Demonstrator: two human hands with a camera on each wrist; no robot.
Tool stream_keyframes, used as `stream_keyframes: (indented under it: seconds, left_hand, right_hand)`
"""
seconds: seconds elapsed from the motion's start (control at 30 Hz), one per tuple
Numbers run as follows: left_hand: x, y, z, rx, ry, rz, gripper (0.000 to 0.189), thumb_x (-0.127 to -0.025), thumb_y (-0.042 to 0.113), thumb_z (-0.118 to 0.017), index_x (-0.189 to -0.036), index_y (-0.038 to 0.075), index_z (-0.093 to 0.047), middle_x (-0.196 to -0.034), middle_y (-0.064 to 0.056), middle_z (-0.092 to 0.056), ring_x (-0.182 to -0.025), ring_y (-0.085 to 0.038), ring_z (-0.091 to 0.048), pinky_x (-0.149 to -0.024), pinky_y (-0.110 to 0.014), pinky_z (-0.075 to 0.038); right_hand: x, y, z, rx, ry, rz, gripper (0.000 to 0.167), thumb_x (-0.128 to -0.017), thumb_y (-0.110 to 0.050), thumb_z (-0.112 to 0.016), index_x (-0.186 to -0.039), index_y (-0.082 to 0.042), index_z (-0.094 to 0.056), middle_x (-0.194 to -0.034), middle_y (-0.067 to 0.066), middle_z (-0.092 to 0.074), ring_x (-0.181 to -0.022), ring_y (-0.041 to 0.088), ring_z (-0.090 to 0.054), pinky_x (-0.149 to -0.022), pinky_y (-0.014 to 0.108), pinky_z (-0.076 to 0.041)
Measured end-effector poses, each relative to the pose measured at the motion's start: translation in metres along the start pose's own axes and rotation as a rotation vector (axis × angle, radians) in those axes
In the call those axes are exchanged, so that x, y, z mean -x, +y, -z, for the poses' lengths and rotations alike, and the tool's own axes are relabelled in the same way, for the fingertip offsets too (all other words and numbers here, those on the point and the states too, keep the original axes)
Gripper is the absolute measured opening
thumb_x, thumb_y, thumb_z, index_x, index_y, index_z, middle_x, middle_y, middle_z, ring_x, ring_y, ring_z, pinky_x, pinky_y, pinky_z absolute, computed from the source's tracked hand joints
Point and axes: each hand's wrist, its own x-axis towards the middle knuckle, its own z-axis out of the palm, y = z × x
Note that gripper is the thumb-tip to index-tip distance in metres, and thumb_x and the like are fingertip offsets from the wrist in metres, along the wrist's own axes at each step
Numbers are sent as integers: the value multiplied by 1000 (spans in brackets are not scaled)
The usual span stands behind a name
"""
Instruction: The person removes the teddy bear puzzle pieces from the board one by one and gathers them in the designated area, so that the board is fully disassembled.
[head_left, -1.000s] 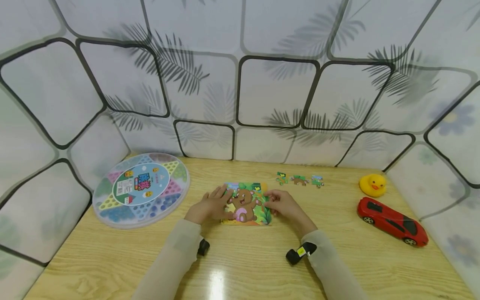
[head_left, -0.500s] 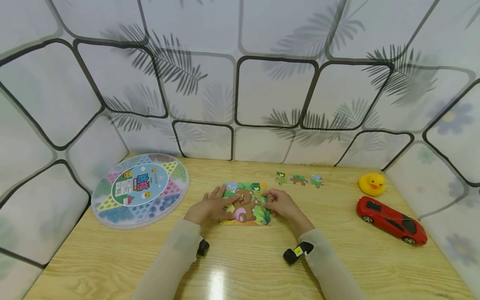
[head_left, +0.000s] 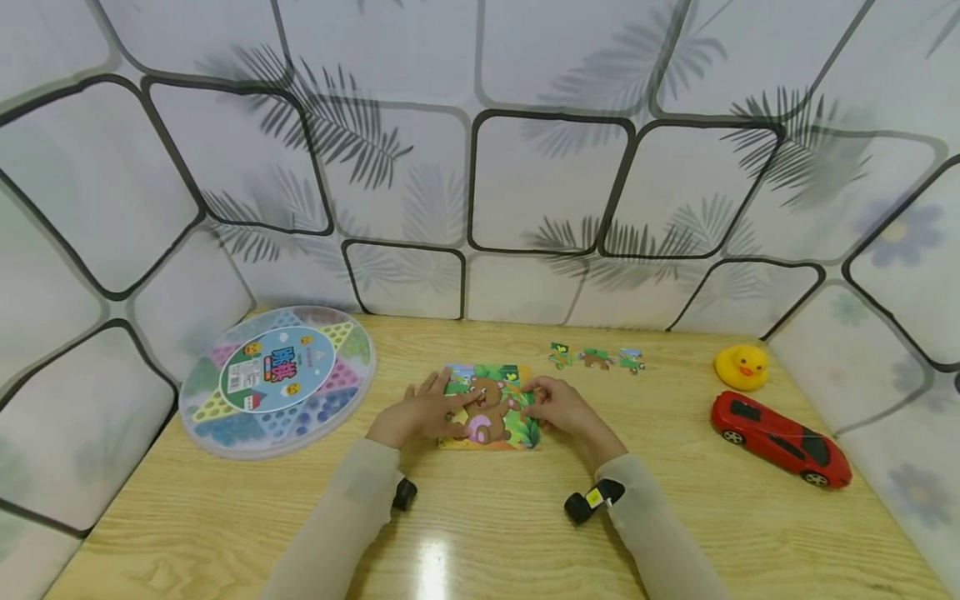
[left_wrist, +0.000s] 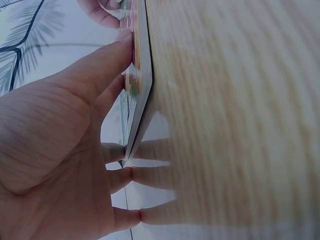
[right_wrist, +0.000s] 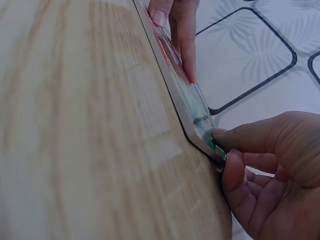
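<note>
I record: left hand (head_left: 420,414) straight-fingered on bear puzzle (head_left: 492,427); right hand (head_left: 567,408) pinching its edge; round clear case (head_left: 279,369) contains coloured pieces (head_left: 234,431).

There are two hands, one left hand (head_left: 420,413) and one right hand (head_left: 564,408), with two sleeves (head_left: 333,512) (head_left: 663,529) and two black wrist devices (head_left: 405,494) (head_left: 592,502). One thumb (left_wrist: 107,60) and four fingers (left_wrist: 121,178) of the left hand show in the left wrist view. On one table (head_left: 495,525) are one bear puzzle (head_left: 491,427), three loose pieces (head_left: 560,356) (head_left: 597,359) (head_left: 632,360), one round game board (head_left: 277,379), one duck (head_left: 741,367) and one car (head_left: 780,439), two of its wheels (head_left: 732,437) (head_left: 815,479) visible.
</note>
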Motion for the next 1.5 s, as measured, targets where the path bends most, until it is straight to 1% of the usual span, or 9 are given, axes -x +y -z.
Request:
stream_keyframes:
  seconds: [0.1, 0.23, 0.5, 0.77, 1.07, 1.23, 1.4, 1.5]
  left_hand:
    - [-1, 0, 1, -13, -1, 4, 67, -90, 47, -58, -149, 33, -29, -156, -24, 4, -143, -40, 2, -108, -65, -5]
    - [-2, -1, 2, -26, -1, 3, 67, -90, 47, -57, -149, 34, -28, -156, -24, 4, -143, -40, 2, -107, -65, -6]
    - [-1, -1, 2, -24, 0, 5, 67, -91, 47, -57, -149, 34, -28, -156, -23, 4, -143, -40, 1, -108, -65, -6]
    - [1, 1, 3, -28, -2, 19, 67, -91, 48, -58, -149, 34, -28, -156, -22, 3, -143, -39, 1, -108, -64, -6]
    - [2, 2, 3, -23, -5, 24, 66, -91, 46, -59, -149, 34, -29, -156, -22, 2, -143, -38, 1, -108, -64, -7]
    - [0, 1, 1, -27, -5, 24, 67, -91, 47, -58, -149, 35, -28, -156, -22, 3, -143, -38, 2, -108, -64, -7]
    - [-1, 0, 0, -31, 0, 22, 67, -91, 47, -58, -149, 35, -28, -156, -22, 2, -143, -39, 1, -108, -64, -7]
    - [-2, -1, -1, -31, 0, 21, 67, -91, 47, -58, -149, 35, -28, -156, -21, 3, -143, -38, 1, -108, -64, -7]
  right_hand:
    - [0, -2, 1, -1, -11, 14, 34, -88, -5, -66, -117, 6, -55, -70, 4, -47, -51, 12, -44, -48, 25, -42]
    - [0, -6, -1, 18, 11, 12, 32, -87, -3, -66, -116, 5, -55, -70, 3, -47, -52, 12, -45, -49, 25, -43]
    - [0, -9, -7, 114, 59, 8, 31, -86, -3, -67, -114, 1, -54, -71, 4, -51, -49, 11, -47, -47, 24, -44]
    - [0, -12, -10, 125, 83, -1, 32, -85, -1, -68, -112, 0, -52, -72, 5, -51, -50, 13, -48, -47, 25, -45]
    - [3, -14, -15, 156, 159, 0, 31, -82, 1, -70, -107, -4, -52, -76, 5, -50, -51, 13, -49, -46, 24, -44]
    - [5, -16, -18, 151, 203, -13, 29, -81, 2, -71, -103, -5, -53, -77, 6, -52, -51, 14, -50, -46, 24, -44]
    - [6, -18, -20, 123, 232, -29, 20, -86, 1, -65, -103, -3, -55, -78, 7, -56, -55, 13, -59, -49, 26, -50]
    - [6, -19, -21, 106, 246, -29, 17, -88, 2, -62, -103, -1, -55, -78, 8, -58, -56, 13, -62, -51, 26, -52]
